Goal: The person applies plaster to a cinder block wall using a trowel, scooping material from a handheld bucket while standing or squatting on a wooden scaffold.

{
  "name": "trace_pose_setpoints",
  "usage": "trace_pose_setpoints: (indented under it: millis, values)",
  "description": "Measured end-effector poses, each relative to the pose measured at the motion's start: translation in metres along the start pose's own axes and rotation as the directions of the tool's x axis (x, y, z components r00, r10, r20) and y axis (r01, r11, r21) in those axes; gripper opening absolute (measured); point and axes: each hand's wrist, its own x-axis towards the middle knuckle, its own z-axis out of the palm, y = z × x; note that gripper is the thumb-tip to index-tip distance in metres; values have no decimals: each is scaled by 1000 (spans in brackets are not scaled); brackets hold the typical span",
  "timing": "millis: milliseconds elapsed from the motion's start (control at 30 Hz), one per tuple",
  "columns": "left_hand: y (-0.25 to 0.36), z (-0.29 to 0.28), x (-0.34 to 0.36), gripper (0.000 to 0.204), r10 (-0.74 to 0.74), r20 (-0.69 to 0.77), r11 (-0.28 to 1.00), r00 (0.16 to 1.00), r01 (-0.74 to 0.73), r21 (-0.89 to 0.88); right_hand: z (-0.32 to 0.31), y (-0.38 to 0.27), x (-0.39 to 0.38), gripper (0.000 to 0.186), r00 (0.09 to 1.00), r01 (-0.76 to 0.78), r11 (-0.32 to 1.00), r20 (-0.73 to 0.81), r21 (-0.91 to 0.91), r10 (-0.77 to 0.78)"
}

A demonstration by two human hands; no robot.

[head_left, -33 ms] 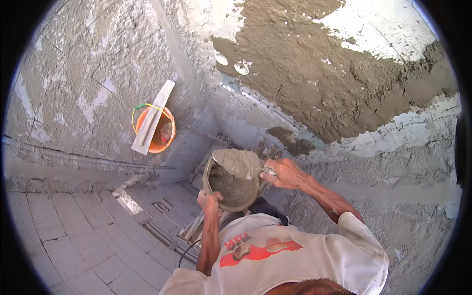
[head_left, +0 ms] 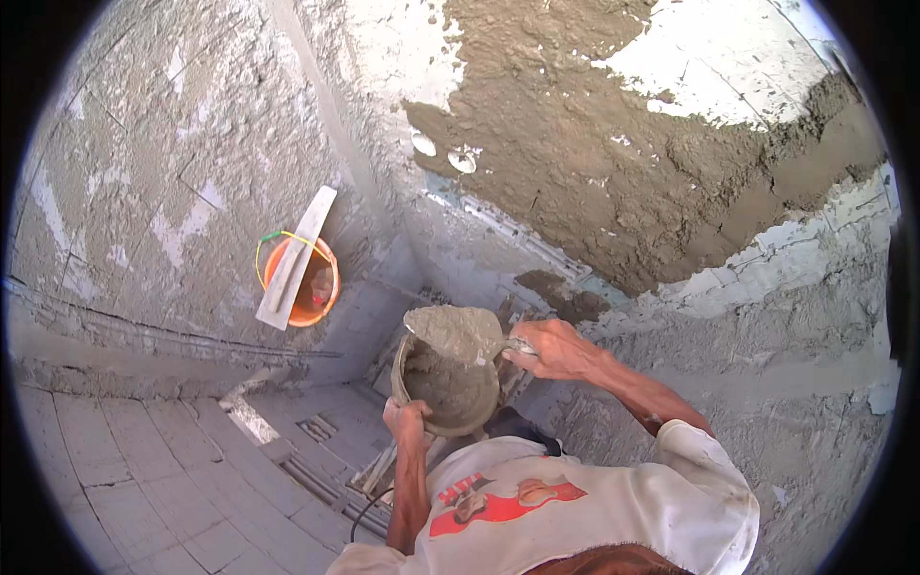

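Note:
My left hand (head_left: 409,419) is closed on the rim of a mortar-caked bucket (head_left: 476,418), tilted so that its opening shows. Wet grey mortar (head_left: 433,376) lies inside. In my closed right hand (head_left: 551,349) is the handle of a trowel (head_left: 498,345). A thick heap of mortar (head_left: 450,331) covers its blade, over the far side of the bucket's mouth. Ahead and to the right, wet brown mortar (head_left: 575,144) coats much of the wall.
An orange bucket (head_left: 332,299) with a yellow handle stands to the left, with a long flat float (head_left: 297,259) across its top. Bare pale patches (head_left: 719,62) show on the right wall. Grey blockwork (head_left: 153,460) is at lower left. Wooden pieces (head_left: 379,468) lie below the mortar bucket.
The view has shifted slightly, so the orange bucket, the wall and my hands sit lower in the picture. Both hands keep their grips, and the loaded trowel stays over the mortar bucket.

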Motion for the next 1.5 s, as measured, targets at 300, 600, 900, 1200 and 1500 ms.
trace_pose_setpoints:
  millis: [300, 600, 900, 1200, 1500]
  values:
    - [-18, -55, 19, 30, 52, -283, 998, 958, -57, -11, -280, -130, 84, 18, 943, -32, 699, 252, 715, -215]
    - [-11, -29, 9, 38, 31, -180, 987, 983, -59, -148, -397, -74, 20, 26, 567, 167, 983, -823, 73, -36]
    - [-44, -31, 77, 33, 116, 70, 966, 991, -129, 223, -43, 36, -56, 35, 927, -297, 955, -241, -6, 287]
    - [46, 73, 15, 32, 6, 329, 954, 944, -104, 281, 106, 25, -36, 26, 895, -440, 870, -184, -221, 406]
    - [51, 61, 7, 33, -39, 313, 992, 949, 0, 123, 108, 19, -22, 37, 925, -370, 875, 32, 311, 379]
